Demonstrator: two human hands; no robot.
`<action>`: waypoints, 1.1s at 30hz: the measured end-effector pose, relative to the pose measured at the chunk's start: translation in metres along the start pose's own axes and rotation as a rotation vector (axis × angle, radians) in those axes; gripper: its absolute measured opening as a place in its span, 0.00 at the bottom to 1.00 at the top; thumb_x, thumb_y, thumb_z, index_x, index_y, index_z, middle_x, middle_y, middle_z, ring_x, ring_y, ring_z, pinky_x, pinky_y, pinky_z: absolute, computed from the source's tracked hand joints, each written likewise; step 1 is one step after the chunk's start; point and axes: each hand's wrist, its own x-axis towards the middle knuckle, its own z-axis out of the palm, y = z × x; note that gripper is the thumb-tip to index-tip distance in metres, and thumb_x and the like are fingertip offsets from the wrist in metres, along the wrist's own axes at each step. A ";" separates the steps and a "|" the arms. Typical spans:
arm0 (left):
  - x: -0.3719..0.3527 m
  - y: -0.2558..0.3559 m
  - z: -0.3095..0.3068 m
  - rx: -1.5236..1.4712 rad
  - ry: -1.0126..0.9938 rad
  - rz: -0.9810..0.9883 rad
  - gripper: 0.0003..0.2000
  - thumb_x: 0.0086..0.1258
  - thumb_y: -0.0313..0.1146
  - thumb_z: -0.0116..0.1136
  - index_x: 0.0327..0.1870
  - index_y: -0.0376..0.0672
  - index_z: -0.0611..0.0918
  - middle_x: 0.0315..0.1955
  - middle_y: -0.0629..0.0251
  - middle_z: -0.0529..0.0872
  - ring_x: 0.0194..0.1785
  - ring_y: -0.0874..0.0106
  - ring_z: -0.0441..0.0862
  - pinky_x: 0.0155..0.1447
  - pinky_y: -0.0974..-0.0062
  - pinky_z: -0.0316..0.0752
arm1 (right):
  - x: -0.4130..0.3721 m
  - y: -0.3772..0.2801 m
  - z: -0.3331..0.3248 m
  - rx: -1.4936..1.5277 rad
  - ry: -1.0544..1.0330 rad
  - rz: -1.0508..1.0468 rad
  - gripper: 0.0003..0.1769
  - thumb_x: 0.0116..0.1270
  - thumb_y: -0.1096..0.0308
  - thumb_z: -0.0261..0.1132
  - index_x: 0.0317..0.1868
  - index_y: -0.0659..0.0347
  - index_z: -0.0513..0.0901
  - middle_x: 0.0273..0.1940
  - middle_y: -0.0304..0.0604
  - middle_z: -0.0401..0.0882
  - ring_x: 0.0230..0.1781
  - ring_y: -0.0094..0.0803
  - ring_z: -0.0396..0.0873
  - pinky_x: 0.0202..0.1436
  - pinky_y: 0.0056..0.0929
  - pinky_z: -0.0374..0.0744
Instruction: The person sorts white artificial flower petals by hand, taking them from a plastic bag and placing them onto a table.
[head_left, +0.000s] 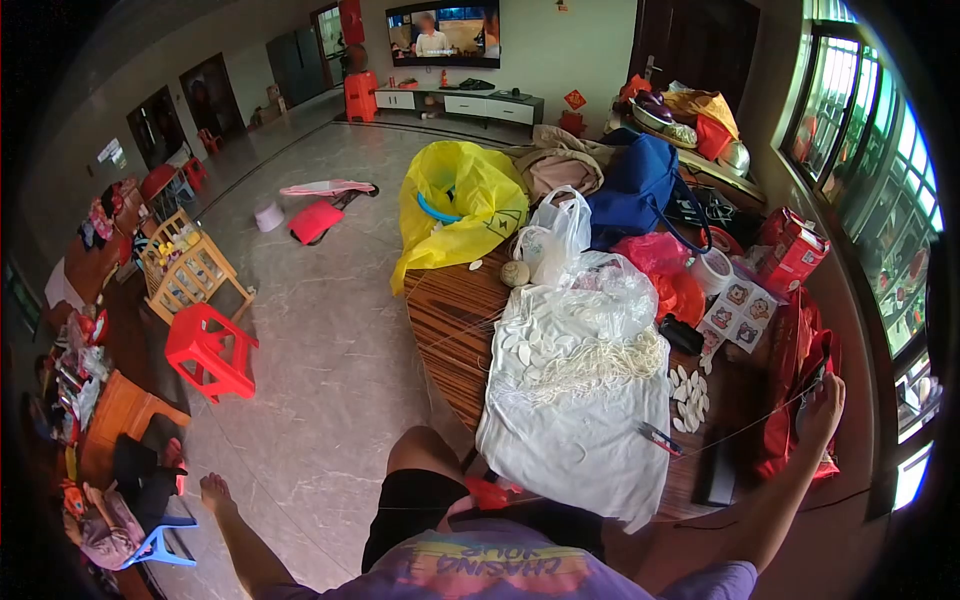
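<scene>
My left hand is stretched out low at the left over the grey floor. Its fingers look curled together, and whatever they hold is too small to make out. Far to the right, my right hand is raised beside a red bag, fingers closed on a thin thread that slants down-left towards the small scissors. Between my hands, a white cloth covers part of the wooden table. On it lie a heap of cream strings and white flat pieces. More white pieces lie beside the cloth.
A yellow plastic bag, clear plastic bags, a blue bag and a sticker sheet crowd the table's far side. A red stool and wooden crib stand at the left.
</scene>
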 end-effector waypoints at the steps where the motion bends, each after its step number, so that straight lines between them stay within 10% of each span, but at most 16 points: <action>1: 0.001 -0.003 -0.001 -0.008 0.033 -0.011 0.24 0.58 0.43 0.54 0.52 0.35 0.70 0.47 0.61 0.75 0.47 0.70 0.74 0.53 0.74 0.70 | 0.004 0.009 -0.005 -0.004 0.018 -0.057 0.04 0.62 0.69 0.58 0.36 0.59 0.75 0.24 0.30 0.70 0.21 0.11 0.65 0.19 0.08 0.62; 5: 0.006 -0.011 -0.010 -0.015 0.100 -0.035 0.24 0.59 0.44 0.53 0.52 0.37 0.70 0.46 0.62 0.76 0.43 0.70 0.75 0.50 0.74 0.72 | 0.011 -0.002 -0.027 0.371 -0.151 0.250 0.02 0.63 0.71 0.56 0.35 0.58 0.75 0.32 0.37 0.77 0.20 0.14 0.69 0.17 0.09 0.65; 20: 0.032 -0.023 -0.025 -0.061 -0.127 -0.012 0.16 0.60 0.39 0.51 0.43 0.37 0.73 0.39 0.62 0.77 0.39 0.72 0.74 0.45 0.76 0.72 | 0.017 -0.002 -0.017 0.345 -0.126 0.109 0.08 0.64 0.70 0.56 0.42 0.61 0.75 0.30 0.37 0.77 0.27 0.19 0.74 0.32 0.13 0.76; 23: 0.009 -0.013 -0.006 -0.012 -0.045 -0.038 0.17 0.61 0.39 0.51 0.45 0.37 0.72 0.40 0.62 0.76 0.40 0.72 0.74 0.48 0.74 0.71 | 0.009 -0.009 0.004 0.330 0.084 0.143 0.09 0.66 0.69 0.53 0.44 0.62 0.74 0.35 0.38 0.77 0.25 0.17 0.72 0.27 0.13 0.74; 33: 0.002 -0.004 0.014 0.058 0.013 -0.045 0.23 0.63 0.43 0.48 0.55 0.36 0.67 0.51 0.59 0.72 0.49 0.69 0.72 0.55 0.72 0.68 | 0.028 0.001 -0.034 0.453 -0.221 0.280 0.12 0.67 0.68 0.50 0.49 0.61 0.71 0.31 0.35 0.73 0.20 0.13 0.68 0.16 0.09 0.68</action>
